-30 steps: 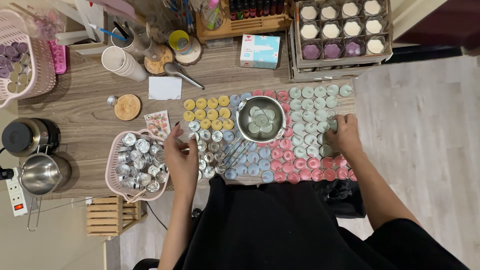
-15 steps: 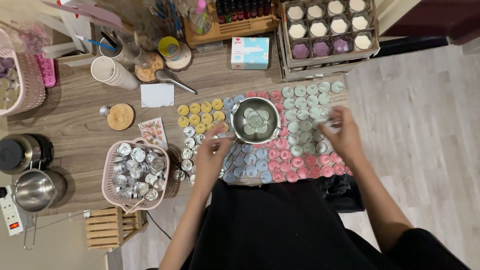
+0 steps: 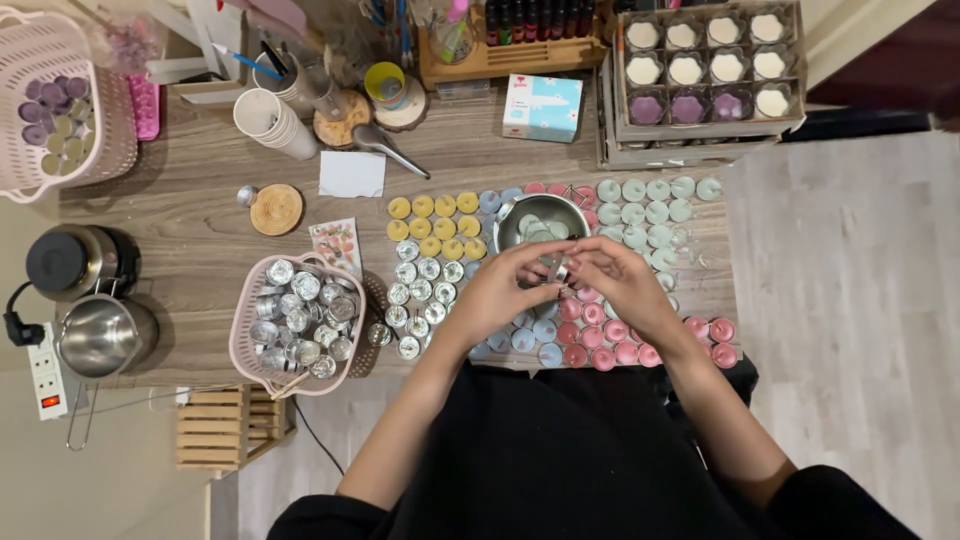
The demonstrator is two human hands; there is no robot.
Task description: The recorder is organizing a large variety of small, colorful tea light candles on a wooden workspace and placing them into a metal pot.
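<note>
Both hands meet over the middle of the table (image 3: pixel 200 200), fingertips together just below the steel bowl (image 3: pixel 541 222). The left hand (image 3: pixel 497 290) and right hand (image 3: pixel 620 280) pinch a small tin cup (image 3: pixel 553 270) between them, fingers closed narrowly around it; how much of the grip each hand takes cannot be told, since the fingers hide most of the cup. The bowl holds a few pale green candles and stands among the rows of tealights. Yellow candles (image 3: pixel 432 222) lie left of the bowl, empty tin cups (image 3: pixel 420 290) below those, pale green candles (image 3: pixel 650 210) to the right, and pink candles (image 3: pixel 610 345) along the near edge, partly covered by the wrists. The hands hide the blue and pink ones beneath them. A pink basket (image 3: pixel 250 340) full of empty tins sits near the left forearm. Farther left stand a steel pot (image 3: pixel 95 335) and a dark kettle (image 3: pixel 70 260). At the back are a stack of paper cups (image 3: pixel 270 120), a white card (image 3: pixel 352 174), a blue box (image 3: pixel 543 107) and a cardboard tray (image 3: pixel 700 140) of larger white and purple candles. A second basket (image 3: pixel 100 150) with purple candles sits at the far left corner.
</note>
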